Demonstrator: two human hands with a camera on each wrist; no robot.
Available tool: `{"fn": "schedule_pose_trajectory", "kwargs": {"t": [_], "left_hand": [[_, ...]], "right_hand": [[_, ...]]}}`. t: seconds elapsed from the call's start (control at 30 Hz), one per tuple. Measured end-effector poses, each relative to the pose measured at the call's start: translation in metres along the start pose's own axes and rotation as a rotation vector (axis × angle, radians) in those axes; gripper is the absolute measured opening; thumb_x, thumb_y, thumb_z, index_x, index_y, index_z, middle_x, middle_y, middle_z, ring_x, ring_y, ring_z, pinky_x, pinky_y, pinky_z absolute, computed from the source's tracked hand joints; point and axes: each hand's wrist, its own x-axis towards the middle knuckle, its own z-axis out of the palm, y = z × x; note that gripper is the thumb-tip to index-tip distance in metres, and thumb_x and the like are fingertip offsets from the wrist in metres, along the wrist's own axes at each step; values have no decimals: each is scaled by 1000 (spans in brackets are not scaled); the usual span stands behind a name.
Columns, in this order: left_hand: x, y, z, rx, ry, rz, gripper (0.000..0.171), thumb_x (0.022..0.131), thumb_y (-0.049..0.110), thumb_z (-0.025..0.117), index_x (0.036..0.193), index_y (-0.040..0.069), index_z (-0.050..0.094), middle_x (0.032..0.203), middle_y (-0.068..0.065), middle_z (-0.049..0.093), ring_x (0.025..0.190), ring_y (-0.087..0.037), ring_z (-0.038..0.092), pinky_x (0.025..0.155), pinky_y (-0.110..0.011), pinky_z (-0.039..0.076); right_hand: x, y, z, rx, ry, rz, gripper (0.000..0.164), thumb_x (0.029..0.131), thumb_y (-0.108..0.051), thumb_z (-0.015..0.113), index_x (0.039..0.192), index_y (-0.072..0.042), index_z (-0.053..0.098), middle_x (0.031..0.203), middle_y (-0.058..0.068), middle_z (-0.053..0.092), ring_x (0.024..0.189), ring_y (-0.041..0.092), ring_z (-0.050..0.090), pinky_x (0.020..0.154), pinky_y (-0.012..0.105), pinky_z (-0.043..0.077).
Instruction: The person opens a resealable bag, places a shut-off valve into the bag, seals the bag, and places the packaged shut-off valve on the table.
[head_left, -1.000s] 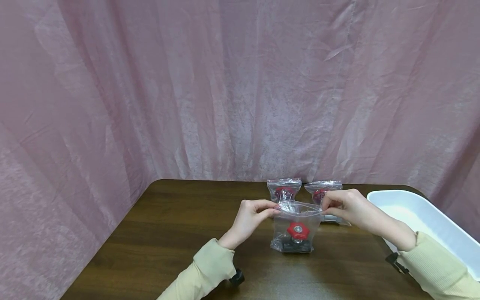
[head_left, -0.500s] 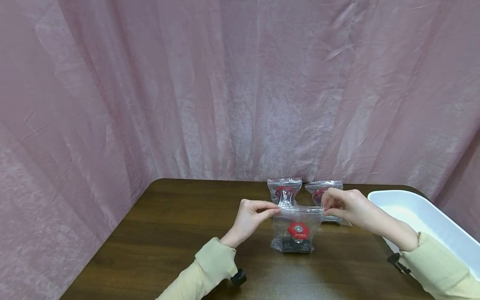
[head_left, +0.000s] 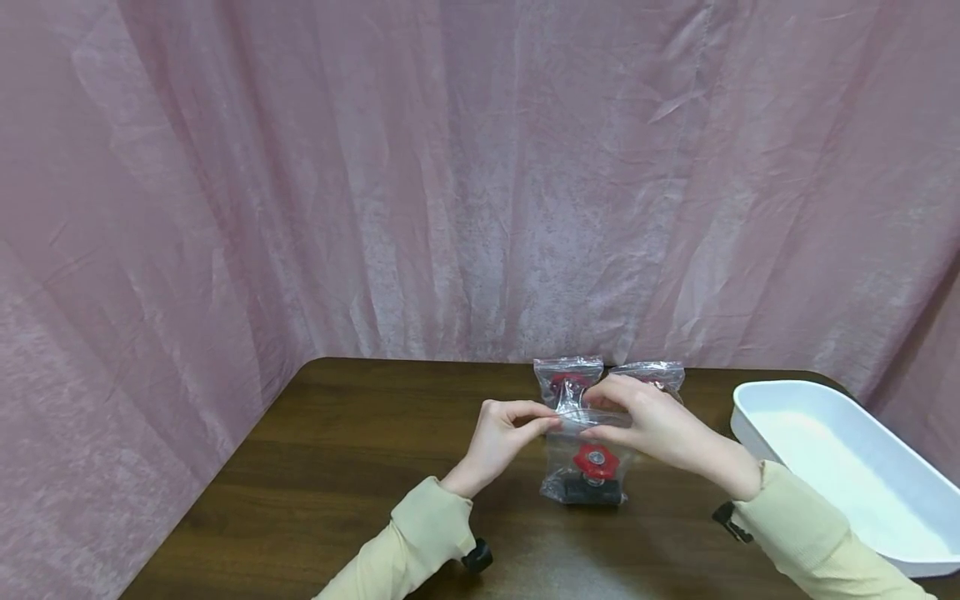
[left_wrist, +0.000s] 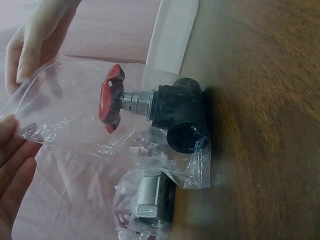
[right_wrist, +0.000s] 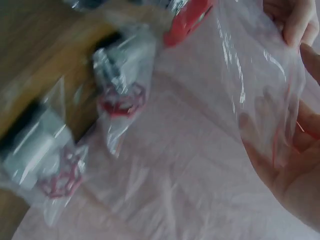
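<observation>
A clear zip bag (head_left: 561, 467) stands upright on the table, holding a valve (left_wrist: 182, 107) with a red handwheel (head_left: 596, 461) and a black body. My left hand (head_left: 501, 440) pinches the bag's top left corner between thumb and fingertips. At the bag's mouth, my right hand (head_left: 663, 423) has its thumb in front and its fingers behind, spread apart with a gap between. The right wrist view shows these fingers (right_wrist: 260, 160) through the clear plastic.
Two more bagged valves stand behind, one bag (head_left: 567, 367) on the left and another bag (head_left: 660, 372) on the right, partly hidden by my right hand. A white tray (head_left: 847, 467) lies at the table's right side. Pink curtain (head_left: 480, 183) hangs behind the table (head_left: 337, 467).
My right hand has left the bag's top right corner and moved left along its mouth, its fingers spreading. The mouth went from gaping to flattened. My left hand stays put.
</observation>
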Motion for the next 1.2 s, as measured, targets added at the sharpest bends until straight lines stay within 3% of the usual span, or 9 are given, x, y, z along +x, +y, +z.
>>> {"fn": "schedule_pose_trajectory", "kwargs": {"t": [0.3, 0.47, 0.7, 1.0, 1.2], "left_hand": [[0, 5, -3, 30, -24, 75, 8, 78, -6, 66, 84, -5, 69, 79, -12, 66, 66, -17, 61, 56, -26, 46], [0, 5, -3, 30, -27, 90, 8, 77, -8, 65, 85, -6, 69, 79, -13, 66, 67, -16, 62, 56, -33, 48], [-1, 5, -4, 49, -12, 132, 8, 77, -9, 66, 84, -7, 69, 80, -14, 66, 70, -15, 63, 58, -30, 50], [-1, 5, -3, 35, -11, 148, 10, 75, -13, 65, 83, -9, 68, 81, -17, 66, 73, -18, 64, 62, -25, 50], [-1, 6, -3, 48, 0, 132, 9, 76, -10, 66, 84, -8, 69, 81, -16, 66, 71, -20, 64, 60, -26, 49]], "right_hand": [[14, -4, 16, 42, 39, -109, 12, 75, -12, 74, 83, -14, 66, 79, -12, 57, 69, 8, 53, 59, 26, 45], [17, -3, 20, 41, 93, -158, 13, 72, -3, 74, 76, -13, 67, 73, -13, 57, 63, 3, 49, 54, 22, 43], [18, -6, 23, 36, 152, -202, 13, 72, -2, 75, 74, -12, 66, 70, -12, 58, 61, 2, 48, 53, 19, 41], [18, -10, 27, -30, 228, -205, 19, 63, 2, 78, 69, -11, 66, 67, -8, 58, 60, 4, 50, 52, 21, 42], [16, -8, 26, 40, 198, -148, 17, 64, -1, 78, 73, -10, 67, 70, -8, 60, 61, 4, 52, 53, 21, 44]]}}
